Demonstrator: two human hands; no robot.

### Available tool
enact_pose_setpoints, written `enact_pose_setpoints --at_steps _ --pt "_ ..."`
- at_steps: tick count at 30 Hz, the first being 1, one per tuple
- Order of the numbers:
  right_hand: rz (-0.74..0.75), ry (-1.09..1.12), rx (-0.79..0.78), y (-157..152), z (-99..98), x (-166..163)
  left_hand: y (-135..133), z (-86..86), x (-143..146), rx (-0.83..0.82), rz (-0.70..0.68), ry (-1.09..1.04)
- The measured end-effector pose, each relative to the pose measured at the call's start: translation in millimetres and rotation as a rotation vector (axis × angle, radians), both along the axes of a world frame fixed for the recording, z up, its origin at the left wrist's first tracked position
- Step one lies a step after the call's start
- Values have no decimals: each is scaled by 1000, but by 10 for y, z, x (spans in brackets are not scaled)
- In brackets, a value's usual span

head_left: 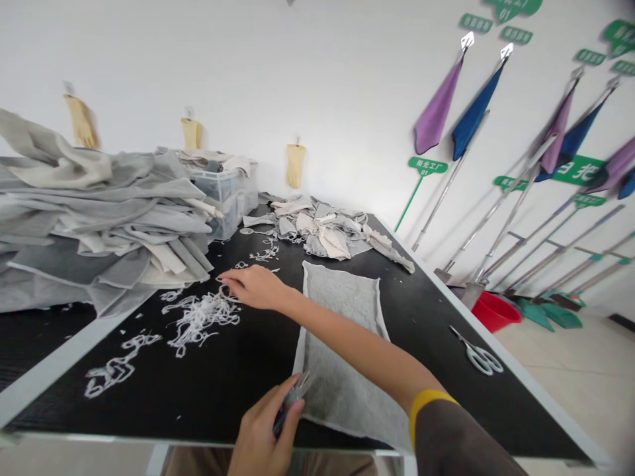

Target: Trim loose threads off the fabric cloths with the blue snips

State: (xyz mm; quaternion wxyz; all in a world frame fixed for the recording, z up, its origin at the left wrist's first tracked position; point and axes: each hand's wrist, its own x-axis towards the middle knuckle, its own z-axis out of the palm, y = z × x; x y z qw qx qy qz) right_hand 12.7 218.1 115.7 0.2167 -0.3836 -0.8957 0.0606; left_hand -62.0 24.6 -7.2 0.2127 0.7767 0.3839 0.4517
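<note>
My left hand [270, 423], low at the table's front edge, is closed around small thread snips [294, 396] with their blades pointing up and right. Just right of the blades lies a flat grey cloth [342, 330] with pale edges. My right arm crosses over this cloth, and my right hand [253, 285] reaches left. Its fingertips are pinched on white thread [229, 291], directly above a tangled heap of white thread scraps [203, 320]. The exact strand between the fingers is partly hidden.
Stacked grey cloths [99, 211] rise at the left, with a clear plastic bin [225, 198] behind. Crumpled cloths [322, 228] lie at the back. White-handled scissors [481, 357] rest at the right. Mops, a red bucket [496, 311] and green dustpans stand by the wall.
</note>
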Motion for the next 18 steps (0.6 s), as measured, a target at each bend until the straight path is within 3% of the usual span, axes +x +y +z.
enact_pose_setpoints --at_steps 5,6,9,12,15,18 --pt "-124 186 4 -294 -142 925 -14 -13 7 -25 29 1" --pt "-223 238 5 -336 -196 1171 -10 -19 5 -13 27 8" --pt "-732 413 -20 -433 -344 2005 4 -34 4 16 16 27" --pt "-1041 470 8 -517 -468 2860 6 -40 16 22 18 34" --pt "-1242 490 -48 -579 -622 3513 9 -45 22 28 40 48" --pt "-1298 500 -144 -545 -808 3850 28 -61 2 73 31 98"
